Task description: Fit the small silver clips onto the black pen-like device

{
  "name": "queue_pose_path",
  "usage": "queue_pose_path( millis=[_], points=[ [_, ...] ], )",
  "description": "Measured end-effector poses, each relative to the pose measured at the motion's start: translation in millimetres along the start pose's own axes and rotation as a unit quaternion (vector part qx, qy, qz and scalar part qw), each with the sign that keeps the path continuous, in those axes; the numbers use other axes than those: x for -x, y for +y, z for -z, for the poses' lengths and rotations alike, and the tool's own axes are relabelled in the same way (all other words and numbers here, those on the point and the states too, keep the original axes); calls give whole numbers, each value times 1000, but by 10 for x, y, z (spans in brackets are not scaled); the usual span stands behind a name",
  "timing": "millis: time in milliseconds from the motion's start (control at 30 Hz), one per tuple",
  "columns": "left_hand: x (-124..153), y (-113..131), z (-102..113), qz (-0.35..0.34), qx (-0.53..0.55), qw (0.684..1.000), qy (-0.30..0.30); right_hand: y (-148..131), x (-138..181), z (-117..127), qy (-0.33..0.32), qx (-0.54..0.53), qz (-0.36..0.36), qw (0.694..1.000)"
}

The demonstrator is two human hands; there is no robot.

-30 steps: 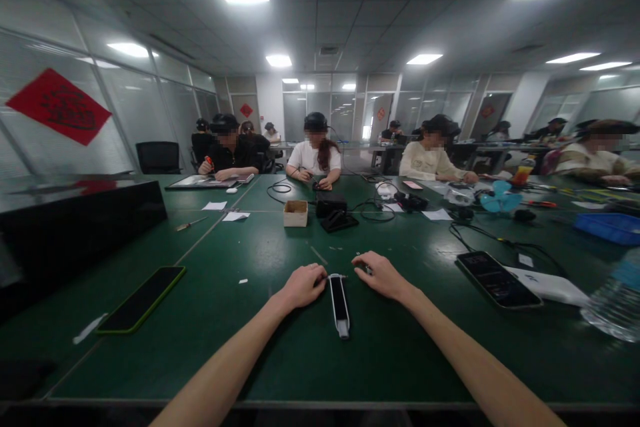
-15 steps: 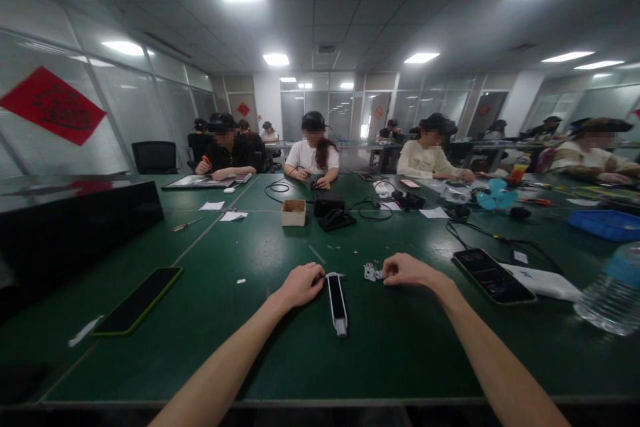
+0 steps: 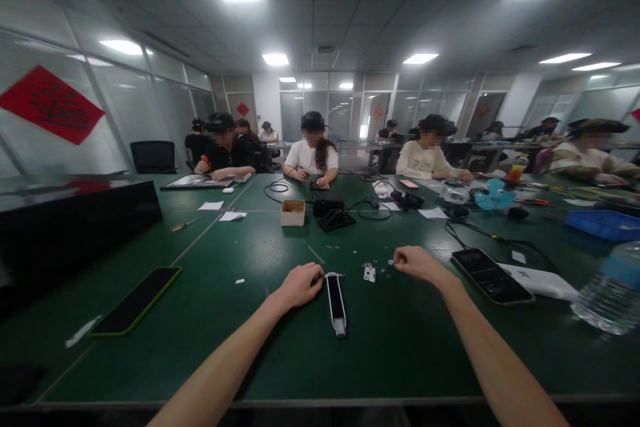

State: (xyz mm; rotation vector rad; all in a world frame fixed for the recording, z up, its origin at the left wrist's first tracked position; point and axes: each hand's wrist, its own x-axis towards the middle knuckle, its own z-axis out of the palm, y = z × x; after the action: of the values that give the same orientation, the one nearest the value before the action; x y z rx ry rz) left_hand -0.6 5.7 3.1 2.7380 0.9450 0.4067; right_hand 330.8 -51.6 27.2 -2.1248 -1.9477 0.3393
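Observation:
My left hand (image 3: 302,284) rests on the green table with its fingers curled together, at the upper end of a long, narrow device (image 3: 336,305) with a white frame and black middle. Its fingertips are hidden, so I cannot tell whether they grip the device's end or something small. My right hand (image 3: 416,261) is closed in a pinch on a small whitish piece (image 3: 391,263), just above the table. Between the hands lies a small light metal plate with holes (image 3: 369,273). Several tiny rings and bits (image 3: 383,271) are scattered beside it.
A green-edged phone (image 3: 137,301) lies at left, with a screwdriver (image 3: 186,224) beyond it. Ahead stand a small cardboard box (image 3: 293,213) and black equipment (image 3: 329,205). On the right are another phone (image 3: 493,275), a water bottle (image 3: 607,290) and a blue tray (image 3: 603,225). People sit opposite.
My right hand has moved right and slightly away from me with the small whitish piece, leaving the metal plate and small rings more exposed. My left hand and the device stay put.

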Motion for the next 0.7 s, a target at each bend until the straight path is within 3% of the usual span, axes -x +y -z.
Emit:
queue_pose_path(
  millis=[200, 300, 433, 533, 700],
  points=[
    [-1, 4, 6, 7, 6, 1000, -5, 58, -64, -92, -1, 30, 6, 1000],
    [1, -1, 0, 2, 9, 1000, 0, -26, -51, -104, 21, 4, 77, 997],
    [3, -4, -6, 0, 10, 1000, 2, -155, -38, -165, -29, -58, 161, 985],
    [-1, -6, -14, -2, 2, 1000, 3, -213, -42, -206, -60, -83, 171, 980],
    [-7, -14, -23, -5, 0, 1000, 2, -253, -3, -163, -55, -116, 169, 977]
  ],
)
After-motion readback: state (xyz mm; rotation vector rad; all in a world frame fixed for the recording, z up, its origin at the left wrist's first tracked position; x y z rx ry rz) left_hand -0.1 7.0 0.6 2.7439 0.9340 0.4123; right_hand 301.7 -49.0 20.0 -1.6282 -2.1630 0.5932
